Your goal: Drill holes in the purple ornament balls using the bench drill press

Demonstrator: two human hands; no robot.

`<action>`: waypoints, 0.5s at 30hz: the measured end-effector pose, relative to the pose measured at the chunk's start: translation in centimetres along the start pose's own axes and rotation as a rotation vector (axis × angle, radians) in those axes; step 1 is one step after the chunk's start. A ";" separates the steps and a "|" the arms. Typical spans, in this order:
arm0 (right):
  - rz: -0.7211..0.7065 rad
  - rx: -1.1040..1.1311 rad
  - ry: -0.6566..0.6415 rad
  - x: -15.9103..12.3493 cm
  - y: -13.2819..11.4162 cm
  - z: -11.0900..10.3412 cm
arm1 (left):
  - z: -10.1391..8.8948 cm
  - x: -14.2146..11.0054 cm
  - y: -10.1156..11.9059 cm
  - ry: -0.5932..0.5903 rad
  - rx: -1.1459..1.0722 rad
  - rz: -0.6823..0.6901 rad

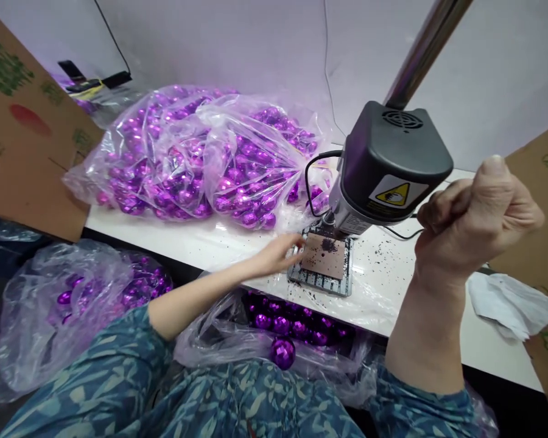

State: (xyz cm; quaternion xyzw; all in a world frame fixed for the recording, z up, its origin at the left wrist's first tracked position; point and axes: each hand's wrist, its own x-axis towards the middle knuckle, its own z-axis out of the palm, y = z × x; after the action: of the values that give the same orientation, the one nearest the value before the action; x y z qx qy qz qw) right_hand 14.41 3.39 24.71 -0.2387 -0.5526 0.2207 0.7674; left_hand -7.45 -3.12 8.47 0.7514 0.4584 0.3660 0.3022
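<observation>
Both hands are up at the work; my left hand (277, 257) lies open and loose, its fingers (296, 246) resting on the edge of a metal jig (314, 282) just in front of them, and that jig holds a brown square board (323, 257); my right hand (477, 222) is curled shut in the air, and its fingers hide whether they close on anything, so I cannot tell.

Between my hands, a small bench drill (390, 161) with a black housing comes down onto the board on a steel column (427, 52); dark shavings (329, 244) sit in a heap on the board and lie scattered across the white table (383, 286) around the jig.

Beyond my left hand lies a clear bag of purple faceted baubles (201, 161); more baubles fill a bag (274, 325) below my left forearm, with one loose bauble (283, 353) at its front, and another bag (68, 316) sits further left.

My left fingers are the main risk: they sit close to the drill's tip, and a slip of the jig could carry them under it; shavings could also make the jig sit unevenly.

A yellow warning triangle (397, 194) on a white label shows on the housing; I can read no brand, and the print on the cardboard box (22, 115) beyond my left hand gives no legible words.
</observation>
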 end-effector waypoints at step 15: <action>0.054 -0.027 -0.007 0.1 -0.4 0.0 | -2.2 16.2 -9.7 0.001 0.876 -0.222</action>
State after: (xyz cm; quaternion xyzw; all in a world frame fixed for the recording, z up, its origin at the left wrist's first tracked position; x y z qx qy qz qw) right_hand 14.50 3.13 24.98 -0.2630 -0.5517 0.2346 0.7559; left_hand -8.74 15.71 6.44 0.7545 0.6481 0.1033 -0.0073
